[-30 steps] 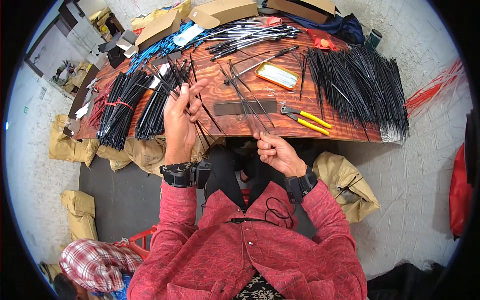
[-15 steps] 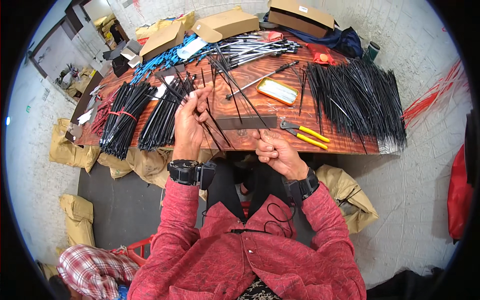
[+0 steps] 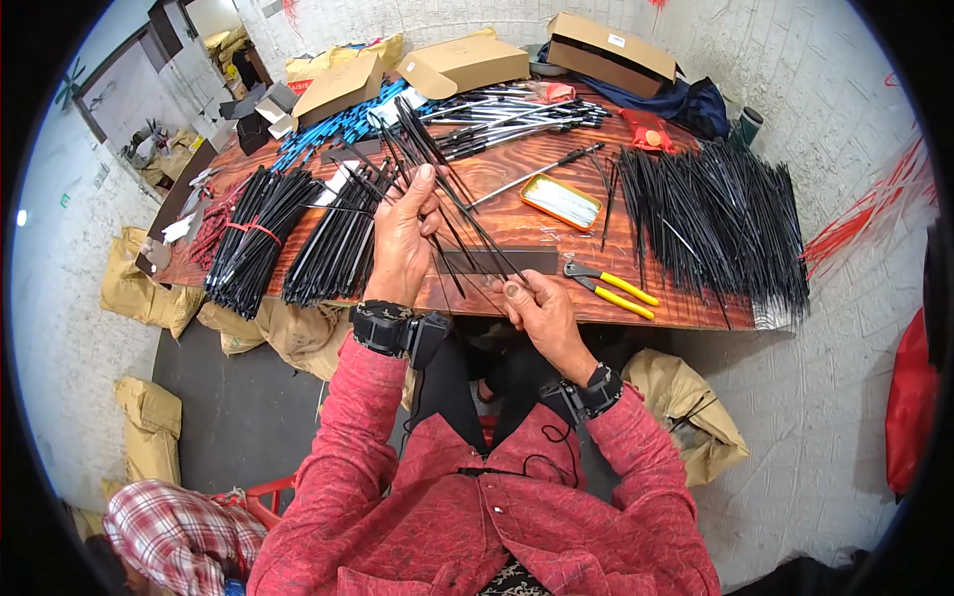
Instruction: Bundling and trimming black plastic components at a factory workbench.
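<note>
My left hand (image 3: 405,243) is closed round several thin black rods (image 3: 481,233), which fan out above and below the fist over the table's front edge. The fingers of my right hand (image 3: 545,316) are pinched at the lower end of one of these rods; its tip is hidden by the fingers. A dark flat strip (image 3: 532,261) lies on the table behind my right hand. To the right of that hand rest end-cutting pliers (image 3: 614,291) with yellow handles. Beyond them is an orange-rimmed tin (image 3: 531,202) with small white pieces in it.
Bundles of black rods lie left (image 3: 251,248) and left of centre (image 3: 333,243); a broad pile (image 3: 715,223) covers the right. Behind are blue rods (image 3: 323,136), silver-and-black rods (image 3: 527,121) and cardboard boxes (image 3: 465,66). A person in a plaid shirt (image 3: 174,531) is at lower left.
My right hand has risen slightly and turned, and its fingers now meet a rod from the left hand's bunch. The left hand has shifted a little right. The view has tilted slightly.
</note>
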A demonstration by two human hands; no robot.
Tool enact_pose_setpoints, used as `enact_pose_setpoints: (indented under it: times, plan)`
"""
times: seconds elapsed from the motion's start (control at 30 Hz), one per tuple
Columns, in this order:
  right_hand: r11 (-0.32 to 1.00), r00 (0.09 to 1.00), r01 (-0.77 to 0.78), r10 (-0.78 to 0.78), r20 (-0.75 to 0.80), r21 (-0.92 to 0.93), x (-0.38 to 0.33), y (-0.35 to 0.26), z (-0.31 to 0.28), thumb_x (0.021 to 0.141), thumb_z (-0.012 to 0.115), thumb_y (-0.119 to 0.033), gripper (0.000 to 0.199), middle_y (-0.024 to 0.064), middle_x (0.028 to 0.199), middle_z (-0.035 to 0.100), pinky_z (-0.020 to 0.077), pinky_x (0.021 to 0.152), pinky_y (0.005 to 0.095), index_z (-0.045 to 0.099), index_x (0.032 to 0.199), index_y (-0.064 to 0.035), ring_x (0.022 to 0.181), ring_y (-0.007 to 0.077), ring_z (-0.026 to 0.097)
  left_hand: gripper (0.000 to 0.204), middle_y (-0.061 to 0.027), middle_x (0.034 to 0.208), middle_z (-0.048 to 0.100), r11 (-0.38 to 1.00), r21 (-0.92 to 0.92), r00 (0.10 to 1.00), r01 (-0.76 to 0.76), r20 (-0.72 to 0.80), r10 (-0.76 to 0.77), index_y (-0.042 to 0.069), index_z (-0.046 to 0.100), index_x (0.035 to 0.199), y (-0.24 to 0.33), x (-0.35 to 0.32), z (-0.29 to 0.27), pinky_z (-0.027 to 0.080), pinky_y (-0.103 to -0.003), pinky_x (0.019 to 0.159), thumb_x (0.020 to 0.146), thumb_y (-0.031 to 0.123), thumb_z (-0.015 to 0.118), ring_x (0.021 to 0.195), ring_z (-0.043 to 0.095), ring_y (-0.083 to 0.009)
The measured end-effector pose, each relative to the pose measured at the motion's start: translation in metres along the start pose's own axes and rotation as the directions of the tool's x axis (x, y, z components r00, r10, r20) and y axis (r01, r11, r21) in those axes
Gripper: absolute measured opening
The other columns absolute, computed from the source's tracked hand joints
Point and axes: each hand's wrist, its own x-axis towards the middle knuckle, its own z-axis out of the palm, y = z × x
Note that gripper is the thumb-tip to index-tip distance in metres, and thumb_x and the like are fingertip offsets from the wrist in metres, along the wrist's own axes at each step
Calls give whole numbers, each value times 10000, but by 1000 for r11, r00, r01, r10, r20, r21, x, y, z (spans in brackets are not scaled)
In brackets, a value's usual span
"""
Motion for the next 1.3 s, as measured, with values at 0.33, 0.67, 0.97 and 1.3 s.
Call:
enact_pose_setpoints:
  times: [0.33,0.67,0.97,1.3]
  plan:
    - [999,997,33,-35,-67,-31,-5,-1,-3,1008,528,-178,225,-37,654,500,370,538,199,642,1053,12,590,39,449,111,92,698,489,998,-44,999,46,28,-45,126,599,866,4,-5,5,252,-166,436,899,110,704,557,384,-8]
    - [976,999,42,-46,-15,-212,-12,-2,-7,1010,526,-197,234,-11,675,539,413,538,215,624,1034,15,587,50,491,156,118,671,456,997,73,998,9,62,-14,143,584,846,5,-13,8,218,-183,439,866,60,715,523,348,6]
    - [938,986,-27,81,143,-344,-21,-25,-15,1001,541,-191,227,30,711,603,475,566,230,568,864,-12,625,82,584,185,128,669,449,998,53,998,40,40,-42,143,572,842,8,-18,9,216,-185,438,849,34,721,513,332,8]
    - [644,894,339,6,448,-686,-8,-60,-43,969,577,-182,223,73,813,649,507,647,277,627,1010,32,707,115,632,166,122,670,451,999,-5,999,54,2,-54,131,583,864,13,-16,0,210,-184,436,848,32,716,490,316,8]
